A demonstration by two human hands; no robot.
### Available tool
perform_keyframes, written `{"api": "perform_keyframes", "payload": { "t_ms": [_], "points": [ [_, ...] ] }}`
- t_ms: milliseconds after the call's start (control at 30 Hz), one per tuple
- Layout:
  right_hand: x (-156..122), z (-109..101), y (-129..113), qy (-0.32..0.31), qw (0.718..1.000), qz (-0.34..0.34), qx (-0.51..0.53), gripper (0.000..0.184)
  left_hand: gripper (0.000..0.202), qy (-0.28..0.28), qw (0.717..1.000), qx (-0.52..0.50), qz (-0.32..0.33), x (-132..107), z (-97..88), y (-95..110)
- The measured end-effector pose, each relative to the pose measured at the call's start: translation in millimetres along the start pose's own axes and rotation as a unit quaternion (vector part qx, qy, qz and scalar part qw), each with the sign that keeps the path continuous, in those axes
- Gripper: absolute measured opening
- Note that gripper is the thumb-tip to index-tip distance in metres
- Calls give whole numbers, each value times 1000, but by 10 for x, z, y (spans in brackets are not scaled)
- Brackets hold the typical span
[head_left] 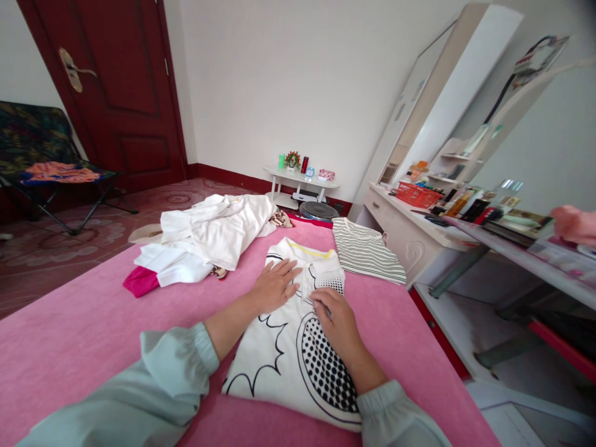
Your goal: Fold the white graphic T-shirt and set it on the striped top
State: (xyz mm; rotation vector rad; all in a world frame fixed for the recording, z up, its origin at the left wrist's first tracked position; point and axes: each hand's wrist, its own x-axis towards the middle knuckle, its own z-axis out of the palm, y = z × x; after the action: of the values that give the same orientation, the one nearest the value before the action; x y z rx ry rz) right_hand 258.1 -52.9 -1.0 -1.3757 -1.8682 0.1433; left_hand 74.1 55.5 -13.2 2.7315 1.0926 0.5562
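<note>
A white shirt with black dotted print and a yellow collar (pixel 288 354) lies flat on the pink bed cover (pixel 93 323). My left hand (pixel 274 287) rests flat on its upper left part, fingers stretched out toward the collar. My right hand (pixel 336 318) lies on the shirt just right of it, fingers curled and pinching the fabric near the placket. Both arms wear pale green sleeves.
A pile of white clothes (pixel 209 236) with a magenta piece (pixel 141 280) lies at the far left of the bed. A striped folded top (pixel 367 251) sits at the far right corner. A white dresser (pixel 410 230) with a red basket (pixel 418 194) stands right. A folding chair (pixel 46 161) stands by the red door (pixel 121 87).
</note>
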Motion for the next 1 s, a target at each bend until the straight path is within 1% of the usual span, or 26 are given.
{"api": "perform_keyframes", "payload": {
  "t_ms": [433, 1000],
  "points": [
    [2, -7, 7, -12, 1000, 10, 9, 20, 50, 0, 1000, -5, 2, 2, -8, 3],
    [6, -4, 18, -12, 1000, 12, 23, 20, 50, 0, 1000, -2, 1, 5, -12, -8]
  ]
}}
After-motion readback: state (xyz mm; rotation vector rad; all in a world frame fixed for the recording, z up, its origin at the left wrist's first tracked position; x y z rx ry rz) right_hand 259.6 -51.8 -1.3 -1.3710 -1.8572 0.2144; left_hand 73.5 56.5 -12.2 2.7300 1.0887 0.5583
